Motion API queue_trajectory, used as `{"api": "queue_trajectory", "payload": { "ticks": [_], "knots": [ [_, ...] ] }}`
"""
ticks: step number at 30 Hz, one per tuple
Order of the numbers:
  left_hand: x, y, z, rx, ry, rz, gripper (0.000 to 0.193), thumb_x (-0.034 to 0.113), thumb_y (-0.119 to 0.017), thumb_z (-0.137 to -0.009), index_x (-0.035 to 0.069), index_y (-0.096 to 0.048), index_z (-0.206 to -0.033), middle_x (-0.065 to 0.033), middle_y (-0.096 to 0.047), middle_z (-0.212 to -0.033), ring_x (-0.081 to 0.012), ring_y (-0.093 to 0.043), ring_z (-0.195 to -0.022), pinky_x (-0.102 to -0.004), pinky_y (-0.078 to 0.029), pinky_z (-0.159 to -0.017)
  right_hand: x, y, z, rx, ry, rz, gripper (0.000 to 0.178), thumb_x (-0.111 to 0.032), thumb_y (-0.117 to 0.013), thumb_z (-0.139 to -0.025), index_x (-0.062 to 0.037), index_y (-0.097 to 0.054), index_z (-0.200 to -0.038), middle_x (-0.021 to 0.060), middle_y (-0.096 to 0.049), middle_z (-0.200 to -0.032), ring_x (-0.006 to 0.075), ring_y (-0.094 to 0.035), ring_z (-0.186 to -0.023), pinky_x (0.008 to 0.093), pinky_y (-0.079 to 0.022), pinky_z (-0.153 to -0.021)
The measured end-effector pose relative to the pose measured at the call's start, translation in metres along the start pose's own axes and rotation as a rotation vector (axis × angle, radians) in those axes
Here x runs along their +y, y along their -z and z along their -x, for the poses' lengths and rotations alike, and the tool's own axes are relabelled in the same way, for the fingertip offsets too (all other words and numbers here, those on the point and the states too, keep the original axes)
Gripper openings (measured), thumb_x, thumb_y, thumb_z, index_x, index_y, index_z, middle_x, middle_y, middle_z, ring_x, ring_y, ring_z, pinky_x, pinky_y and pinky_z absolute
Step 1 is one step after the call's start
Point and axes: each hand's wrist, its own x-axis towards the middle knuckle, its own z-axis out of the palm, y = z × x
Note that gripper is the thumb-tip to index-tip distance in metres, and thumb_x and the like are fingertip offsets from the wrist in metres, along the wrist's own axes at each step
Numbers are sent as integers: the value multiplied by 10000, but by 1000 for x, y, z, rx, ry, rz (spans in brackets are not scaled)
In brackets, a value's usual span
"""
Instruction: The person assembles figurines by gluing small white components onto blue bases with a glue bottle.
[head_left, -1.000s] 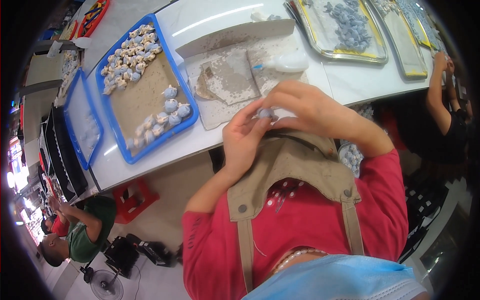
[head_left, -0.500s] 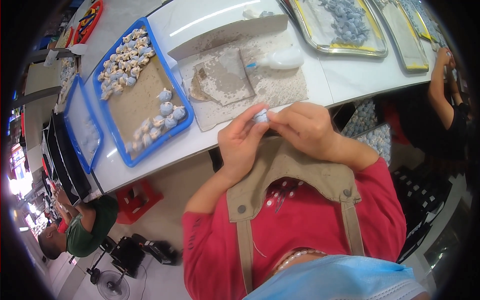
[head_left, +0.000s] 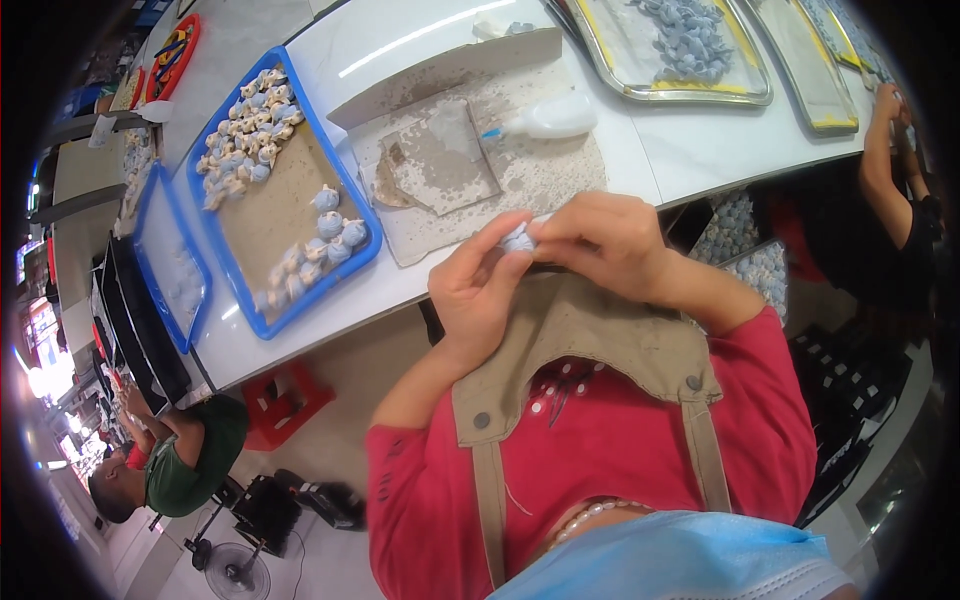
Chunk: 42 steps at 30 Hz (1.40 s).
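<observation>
While both hands meet just off the near edge of the white worktable, the left hand and right hand pinch one small pale blue-white moulded piece between their fingertips (its shape is largely hidden). Held over open floor, it would likely drop if either pinch slackens. Finished pieces lie in the blue-rimmed tray; a white squeeze bottle rests on the stained mat.
</observation>
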Motion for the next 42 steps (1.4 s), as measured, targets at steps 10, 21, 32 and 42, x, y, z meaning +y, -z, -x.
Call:
{"api": "queue_trajectory", "payload": {
  "ticks": [10,21,32,42],
  "knots": [
    [-4,5,-3,18,-88,-15,298,26,-653,-834,-14,-608,-1126,-61,-654,-951,-44,-538,-712,-180,-446,-659,2,-17,8,156,-45,-43,217,21,-709,-688,-18,-648,-892,81,-606,-762,221,-590,-671,290,-476,-561],
    [8,0,2,20,80,280,355,-25,-627,-832,-23,-568,-1182,-97,-645,-1034,-124,-615,-896,-221,-479,-793,7,9,-4,13,-385,-642,431,-56,-728,-723,-58,-600,-1135,51,-619,-997,152,-574,-914,272,-465,-771],
    [8,4,-1,-120,-38,29,326,38,-657,-827,-9,-597,-1144,-82,-655,-1001,-89,-574,-835,-208,-447,-740,10,2,-1,-289,-450,-604,479,-87,-702,-774,11,-538,-1214,120,-601,-1179,177,-568,-1074,299,-449,-919],
    [14,5,2,-140,-153,-84,229,8,-628,-835,-8,-630,-1063,-134,-666,-1011,-150,-631,-896,-242,-485,-778,-4,-5,3,-137,-487,-777,341,-62,-632,-819,-5,-593,-1152,84,-648,-1055,134,-591,-991,258,-453,-881]
  ]
}}
